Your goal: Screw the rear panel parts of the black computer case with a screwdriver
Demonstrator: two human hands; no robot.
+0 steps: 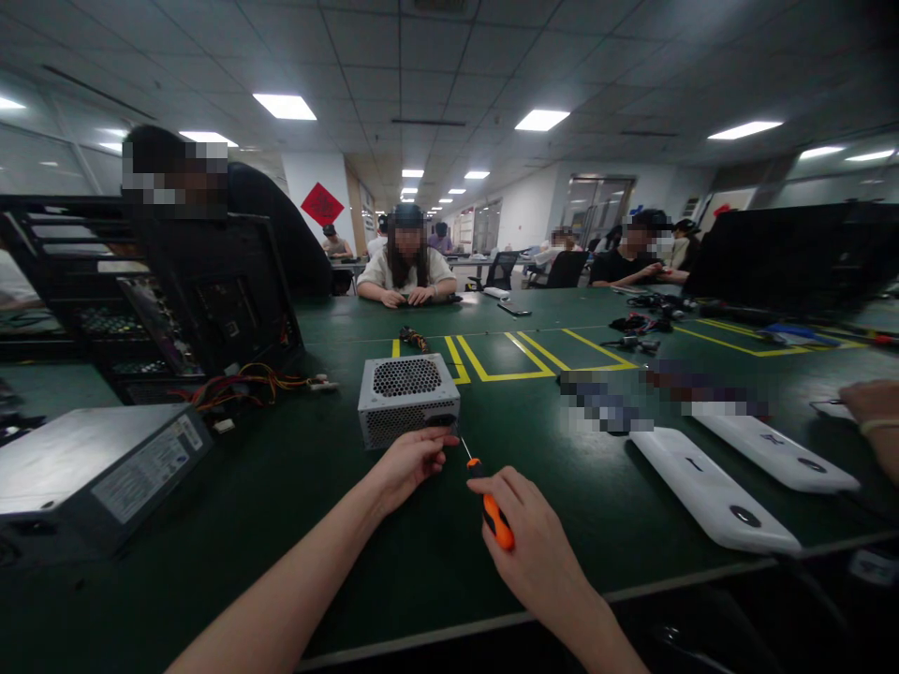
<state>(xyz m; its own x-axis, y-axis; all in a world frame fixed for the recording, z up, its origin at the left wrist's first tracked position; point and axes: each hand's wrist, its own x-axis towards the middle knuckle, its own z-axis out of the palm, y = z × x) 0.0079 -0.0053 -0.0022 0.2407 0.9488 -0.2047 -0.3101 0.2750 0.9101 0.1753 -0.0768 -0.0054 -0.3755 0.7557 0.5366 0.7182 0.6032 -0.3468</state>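
Note:
A silver power supply unit [383, 410] with a honeycomb grille on top stands on the green table in front of me. At its near right corner is my left hand [414, 459], fingers drawn together by the dark socket; whatever they pinch, if anything, is hidden or too small to name. My right hand [523, 524] is wrapped round the orange and black handle of a screwdriver [497, 520]. The screwdriver's thin shaft points up and left, its tip close to my left fingertips and the unit's corner. Whether the tip touches anything cannot be told.
A second power supply [105, 468] and an open black computer case [211, 290] with loose cables [245, 379] occupy the left. Two white elongated devices [709, 487] lie at right, near another person's hand [875, 412]. Yellow tape [516, 376] marks the table [337, 580]. A person [407, 267] sits opposite.

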